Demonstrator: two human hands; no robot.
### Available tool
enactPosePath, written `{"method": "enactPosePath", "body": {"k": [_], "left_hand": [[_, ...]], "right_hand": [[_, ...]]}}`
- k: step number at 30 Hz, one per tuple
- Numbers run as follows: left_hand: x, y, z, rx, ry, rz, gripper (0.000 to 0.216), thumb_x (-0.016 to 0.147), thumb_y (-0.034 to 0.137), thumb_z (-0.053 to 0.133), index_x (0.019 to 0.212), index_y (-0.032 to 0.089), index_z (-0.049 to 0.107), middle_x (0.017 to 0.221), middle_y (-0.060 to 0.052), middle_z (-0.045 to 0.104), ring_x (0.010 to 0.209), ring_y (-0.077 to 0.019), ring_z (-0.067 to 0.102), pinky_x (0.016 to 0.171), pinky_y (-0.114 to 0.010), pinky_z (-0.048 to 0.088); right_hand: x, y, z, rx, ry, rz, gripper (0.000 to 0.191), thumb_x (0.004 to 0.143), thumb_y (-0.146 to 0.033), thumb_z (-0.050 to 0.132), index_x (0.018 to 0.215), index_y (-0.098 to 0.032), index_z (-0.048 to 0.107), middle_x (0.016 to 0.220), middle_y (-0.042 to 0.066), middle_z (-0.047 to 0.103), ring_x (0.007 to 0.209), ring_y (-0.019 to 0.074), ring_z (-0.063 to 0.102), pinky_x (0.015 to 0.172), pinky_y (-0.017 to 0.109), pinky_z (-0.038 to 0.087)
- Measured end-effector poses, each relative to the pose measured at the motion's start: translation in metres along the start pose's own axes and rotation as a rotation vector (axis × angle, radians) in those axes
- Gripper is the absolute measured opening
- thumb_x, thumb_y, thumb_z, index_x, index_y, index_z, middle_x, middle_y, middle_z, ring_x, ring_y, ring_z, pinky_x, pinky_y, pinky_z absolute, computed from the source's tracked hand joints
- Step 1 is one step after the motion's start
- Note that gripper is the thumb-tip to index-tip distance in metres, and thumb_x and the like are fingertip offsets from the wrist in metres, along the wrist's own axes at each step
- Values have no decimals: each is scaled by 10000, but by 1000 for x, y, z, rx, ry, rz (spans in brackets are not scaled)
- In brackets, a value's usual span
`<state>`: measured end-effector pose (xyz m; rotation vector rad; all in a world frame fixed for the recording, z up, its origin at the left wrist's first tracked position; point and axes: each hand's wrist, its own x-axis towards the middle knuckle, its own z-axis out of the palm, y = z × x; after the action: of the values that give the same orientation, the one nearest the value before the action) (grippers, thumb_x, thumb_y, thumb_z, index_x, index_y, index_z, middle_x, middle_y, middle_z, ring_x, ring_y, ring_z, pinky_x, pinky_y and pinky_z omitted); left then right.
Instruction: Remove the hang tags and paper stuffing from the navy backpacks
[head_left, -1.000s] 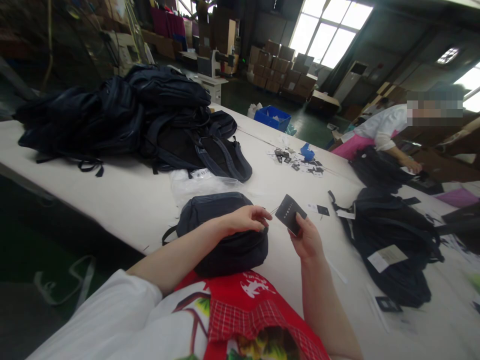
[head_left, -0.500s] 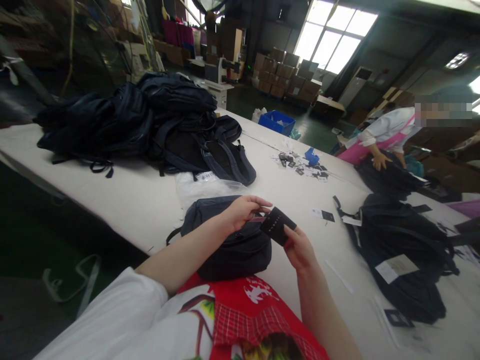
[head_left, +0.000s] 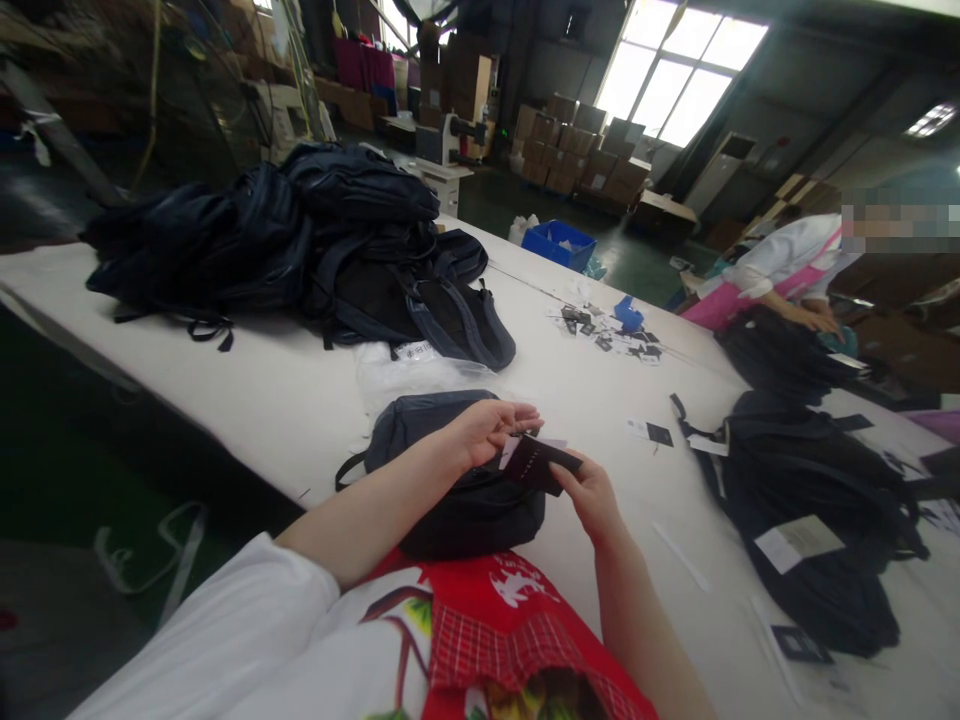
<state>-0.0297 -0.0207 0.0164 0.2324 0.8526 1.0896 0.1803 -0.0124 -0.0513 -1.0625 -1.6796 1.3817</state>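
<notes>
A black hang tag (head_left: 534,466) with small pale lettering is held above a dark navy backpack (head_left: 469,520) lying in front of me. A paler tag shows behind its upper edge. My right hand (head_left: 591,496) pinches the right end of the black tag between thumb and fingers. At its upper left corner, my left hand (head_left: 486,432) has its fingers closed by the tag's top; a dark string seems to be there, too small to make out well. The backpack rests against my red apron (head_left: 517,590), partly covered by my left forearm.
Navy backpacks (head_left: 270,235) are heaped at the left by a clear plastic bag (head_left: 405,370). Loose tags (head_left: 607,335) lie farther back on the white table (head_left: 592,385). Another dark backpack (head_left: 810,500) is at the right, near a co-worker in a pink apron (head_left: 724,303).
The black tag has tilted flatter and moved slightly left and down, and a pale tag now shows behind it. My left fingers have curled in. The co-worker's hands have shifted right.
</notes>
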Motion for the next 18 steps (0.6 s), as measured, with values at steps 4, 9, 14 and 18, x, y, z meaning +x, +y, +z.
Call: {"method": "enactPosePath", "body": {"k": [4,9,14,18], "left_hand": [[-2,3,2,-8,18,31,326,550,-32,448,827,50,598,1116,-224,609,971,-180,651,277,-82,189],[-3,0,1,149,-34,87,349,515,0,454,818,76,609,1072,-212,642,1018,-212,637,292,-87,177],[-3,2,-13,657,26,375,533,530,-10,442,1020,125,603,1083,-135,676,1084,-216,615,568,-176,489],[-3,1,-23,1218,207,874,485,588,-16,496,1015,168,633,1324,-106,548,1249,-258,490,1057,-410,395]], "right_hand": [[-3,2,2,90,41,8,420,749,-406,723,1108,-212,623,860,34,711,767,191,645,685,319,528],[-4,1,3,148,-46,61,537,720,-396,756,1193,-213,579,897,31,712,784,187,651,714,318,529],[-4,3,-5,204,131,33,362,731,-402,749,1004,-193,636,876,28,713,793,175,639,724,301,519],[-5,5,-4,255,223,22,384,725,-402,756,1023,-200,621,893,32,715,807,179,645,749,319,527]]}}
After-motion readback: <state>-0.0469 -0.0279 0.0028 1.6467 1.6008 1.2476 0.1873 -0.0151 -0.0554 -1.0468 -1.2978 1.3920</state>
